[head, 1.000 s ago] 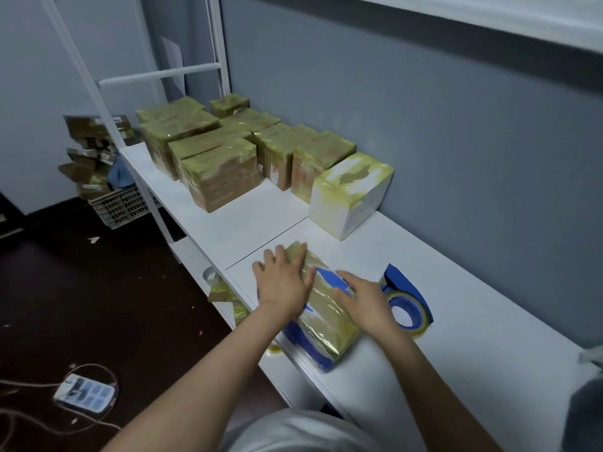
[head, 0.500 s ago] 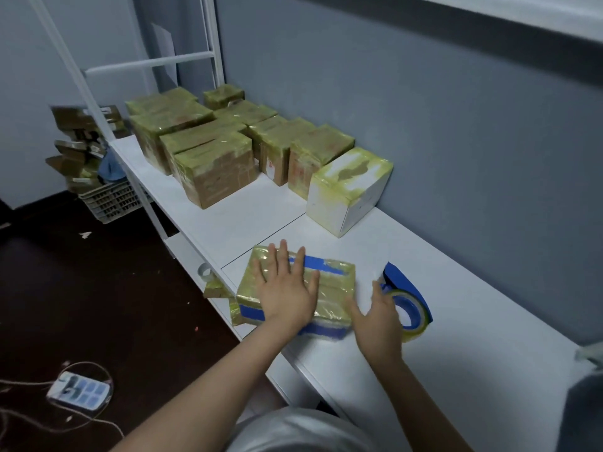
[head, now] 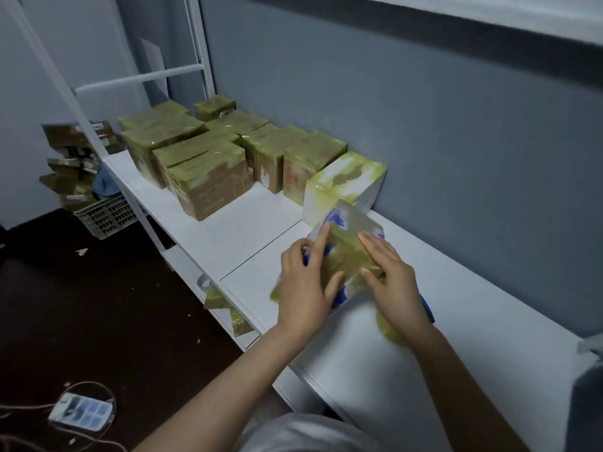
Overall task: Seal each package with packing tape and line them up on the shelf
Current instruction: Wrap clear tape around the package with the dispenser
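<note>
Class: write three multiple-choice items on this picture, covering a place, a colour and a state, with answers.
1. The white box stands: A at the near end of the row of boxes; B at its far end; C mid-row.
2. The package shows patches of: A red; B blue; C black.
3. The package is: A lying alone; B held by left hand and right hand; C stacked.
Answers: 1 A, it closes the row nearest the person; 2 B, blue shows beside the fingers; 3 B, both hands grip it, tilted.
</note>
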